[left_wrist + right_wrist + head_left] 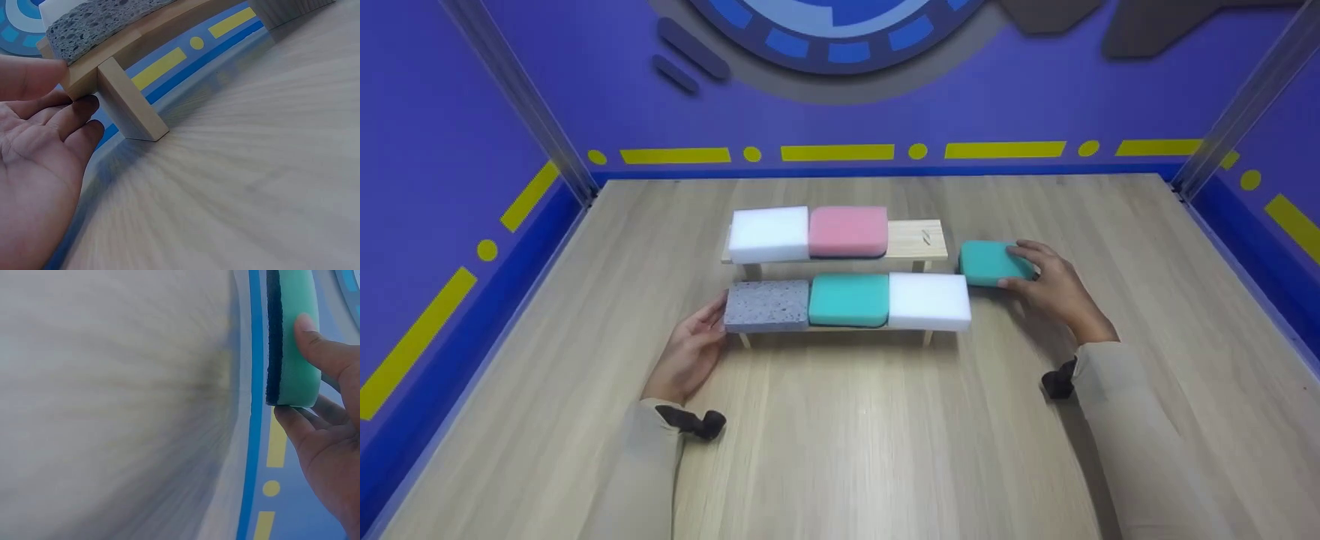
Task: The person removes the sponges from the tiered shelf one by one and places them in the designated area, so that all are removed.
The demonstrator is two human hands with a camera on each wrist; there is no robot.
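Note:
In the head view my right hand (1054, 289) grips a green sponge (994, 262) at the right of two small wooden racks. The right wrist view shows this sponge (301, 377) has a dark scouring layer and is held clear of the table. My left hand (690, 349) holds the left end of the front wooden rack (121, 50), thumb near the top edge and fingers beneath. On that rack sit a grey speckled sponge (767, 306), another green sponge (849, 300) and a white sponge (929, 301), side by side.
Behind stands the rear wooden rack (911, 238), carrying a white sponge (769, 232) and a pink sponge (849, 231) at its left and middle; bare wood shows at its right end. Blue walls (840, 124) with yellow marks enclose the wood-grain table (840, 450).

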